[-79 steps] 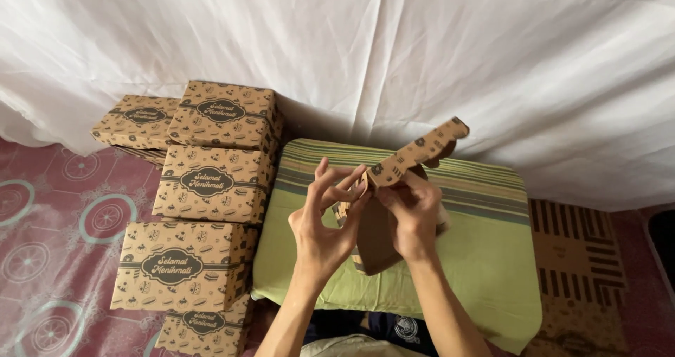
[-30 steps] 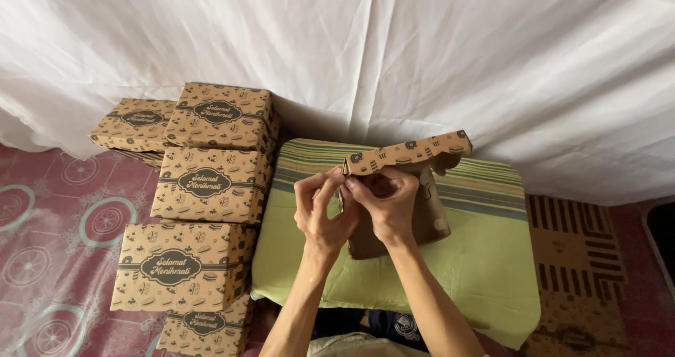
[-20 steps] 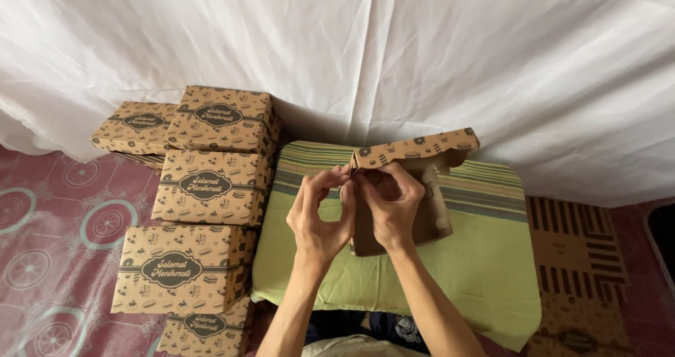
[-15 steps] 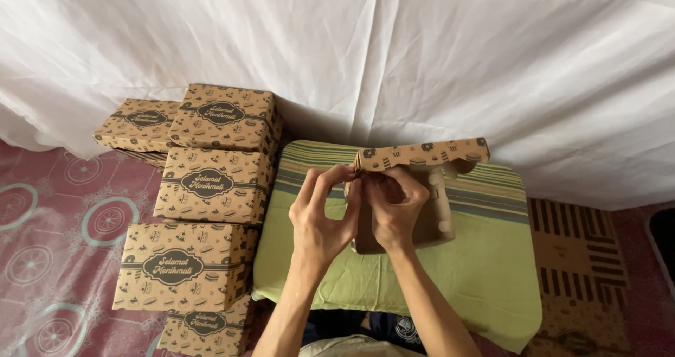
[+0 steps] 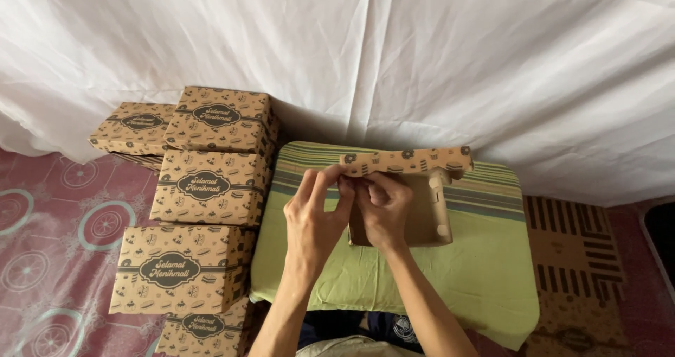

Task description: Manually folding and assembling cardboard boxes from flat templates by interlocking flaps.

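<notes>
Both hands pinch a half-folded brown printed cardboard box over a green-covered cushion.

Nearest, the left hand (image 5: 314, 220) has thumb and fingers closed on the left end of the brown printed cardboard box blank (image 5: 406, 196); the right hand (image 5: 382, 209) is curled, pinching the same corner from the other side, fingertips almost touching the left's. The box sits upright on the green striped cloth-covered cushion (image 5: 464, 272), its patterned flap held level along the top and a plain inner panel facing the person. To do this fold well, I'd judge: keep both pinches tight at the corner, press the crease square, and hold the flap flat so the tab seats without tearing. Left of it, stacked finished brown printed boxes (image 5: 204, 188) rest on the pink patterned floor mat (image 5: 49, 216). Beyond, a white draped sheet (image 5: 422, 61).
</notes>
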